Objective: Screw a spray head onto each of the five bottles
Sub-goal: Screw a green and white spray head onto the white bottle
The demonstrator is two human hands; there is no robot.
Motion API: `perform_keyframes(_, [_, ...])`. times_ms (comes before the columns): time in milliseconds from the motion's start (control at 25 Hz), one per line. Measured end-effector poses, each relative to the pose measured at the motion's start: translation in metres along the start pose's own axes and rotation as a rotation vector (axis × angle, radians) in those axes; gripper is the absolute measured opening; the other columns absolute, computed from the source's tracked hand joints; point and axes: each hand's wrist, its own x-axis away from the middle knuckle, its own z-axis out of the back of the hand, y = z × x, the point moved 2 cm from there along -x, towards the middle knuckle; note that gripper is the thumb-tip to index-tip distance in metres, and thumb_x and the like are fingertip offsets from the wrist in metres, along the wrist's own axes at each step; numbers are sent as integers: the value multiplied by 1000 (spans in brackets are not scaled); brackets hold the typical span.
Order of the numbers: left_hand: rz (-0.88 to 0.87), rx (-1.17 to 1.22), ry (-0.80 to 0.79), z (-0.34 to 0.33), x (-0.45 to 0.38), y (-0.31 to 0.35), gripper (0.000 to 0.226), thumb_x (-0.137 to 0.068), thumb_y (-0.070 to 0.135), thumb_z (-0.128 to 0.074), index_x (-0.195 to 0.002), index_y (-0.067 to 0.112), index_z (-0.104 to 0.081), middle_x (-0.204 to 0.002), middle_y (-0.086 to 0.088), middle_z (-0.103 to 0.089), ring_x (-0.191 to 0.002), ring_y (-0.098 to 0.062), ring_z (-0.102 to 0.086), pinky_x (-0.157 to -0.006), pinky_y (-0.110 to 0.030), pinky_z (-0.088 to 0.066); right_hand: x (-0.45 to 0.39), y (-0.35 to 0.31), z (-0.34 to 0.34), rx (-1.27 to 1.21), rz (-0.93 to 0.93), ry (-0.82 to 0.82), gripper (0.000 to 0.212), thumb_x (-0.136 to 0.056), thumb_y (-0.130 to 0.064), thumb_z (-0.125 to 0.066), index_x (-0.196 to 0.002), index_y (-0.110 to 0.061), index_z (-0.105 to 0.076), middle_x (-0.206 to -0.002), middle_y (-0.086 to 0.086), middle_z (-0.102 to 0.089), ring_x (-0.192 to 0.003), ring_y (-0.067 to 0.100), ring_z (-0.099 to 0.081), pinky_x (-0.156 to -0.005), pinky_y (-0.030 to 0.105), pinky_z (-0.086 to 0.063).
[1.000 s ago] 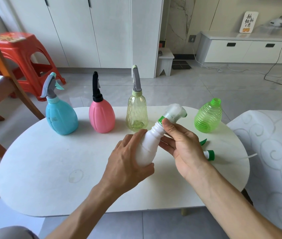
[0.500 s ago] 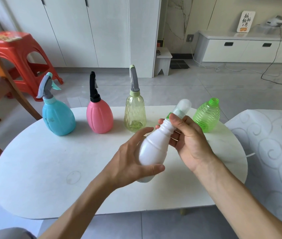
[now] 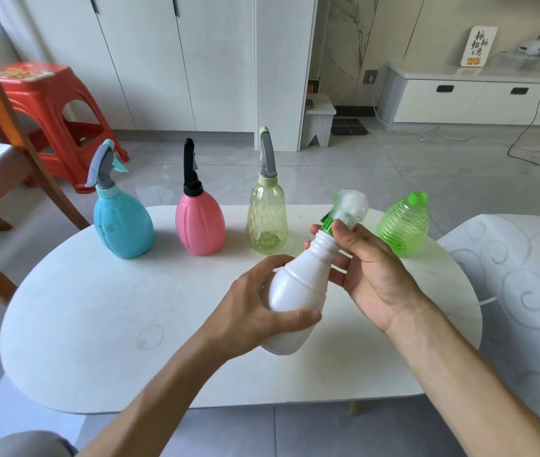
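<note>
The only writing that shows is on a small white rectangular plaque [image 3: 478,46] that leans upright on top of the low white cabinet with black drawer handles [image 3: 479,97] at the far right wall. It bears black brush-written Chinese characters in two columns, with a small orange mark beneath them; the characters are too small and soft to read with certainty. A printed, patterned sheet [image 3: 24,72] lies on the seat of the red plastic stool [image 3: 54,127] at the left, blurred beyond reading.
</note>
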Motion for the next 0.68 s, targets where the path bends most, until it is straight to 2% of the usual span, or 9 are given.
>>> perform_keyframes(80, [-82, -295, 177, -4, 3, 0, 73, -57, 66, -76, -123, 49, -48, -100, 17, -63, -87, -1, -62, -67, -18, -50, -1, 4, 1, 28, -23, 38, 36, -72, -34, -78, -100, -17, -64, -110, 10, -72, -89, 20, -73, -71, 34, -59])
perform_keyframes(120, [-107, -347, 225, -5, 3, 0, 75, -57, 67, -75, -124, 48, -48, -102, 18, -61, -87, -1, -61, -66, -18, -48, -1, 5, 2, 33, -25, 42, 34, -72, -35, -77, -99, -18, -65, -110, 10, -71, -89, 19, -73, -71, 33, -59])
perform_keyframes(200, [-120, -301, 232, -4, 2, -1, 74, -57, 66, -76, -123, 49, -47, -104, 17, -60, -89, -1, -60, -69, -21, -49, -2, 5, 1, 45, -21, 0, 27, -77, -37, -74, -97, -19, -69, -117, 10, -72, -95, 20, -72, -76, 34, -58])
perform_keyframes(360, [-82, -219, 147, 0, -2, -3, 72, -55, 65, -78, -118, 52, -46, -106, 17, -62, -93, 2, -61, -72, -21, -52, -3, 2, -1, 41, -4, -121, 31, -83, -42, -68, -106, -21, -71, -131, 13, -67, -111, 25, -65, -91, 40, -53])
perform_keyframes(480, [47, 169, -136, -2, -2, -1, 77, -55, 54, -87, -124, 49, -54, -110, 12, -69, -99, -9, -69, -81, -35, -61, -3, -3, 2, -32, 33, -263, 43, -82, -43, -72, -114, -14, -69, -138, 14, -62, -128, 28, -59, -99, 41, -52])
perform_keyframes(560, [80, 248, -235, -3, 0, 0, 74, -57, 48, -88, -124, 43, -58, -108, 9, -72, -99, -13, -71, -83, -38, -61, -2, -6, 2, -41, 28, -310, 42, -83, -42, -71, -114, -14, -71, -138, 14, -63, -131, 27, -56, -100, 39, -50])
perform_keyframes(600, [74, 174, -175, -4, 2, 0, 69, -56, 50, -87, -119, 44, -59, -103, 11, -72, -93, -9, -71, -79, -35, -61, -2, -5, 2, -8, 26, -290, 39, -83, -42, -72, -110, -15, -73, -135, 14, -65, -128, 25, -59, -98, 37, -51])
perform_keyframes(680, [43, -190, 89, -7, 3, 1, 68, -55, 56, -83, -116, 45, -53, -94, 14, -68, -82, -6, -66, -69, -30, -58, -2, 0, 3, 88, 22, -198, 32, -80, -42, -73, -102, -18, -75, -126, 12, -71, -119, 20, -65, -94, 37, -50])
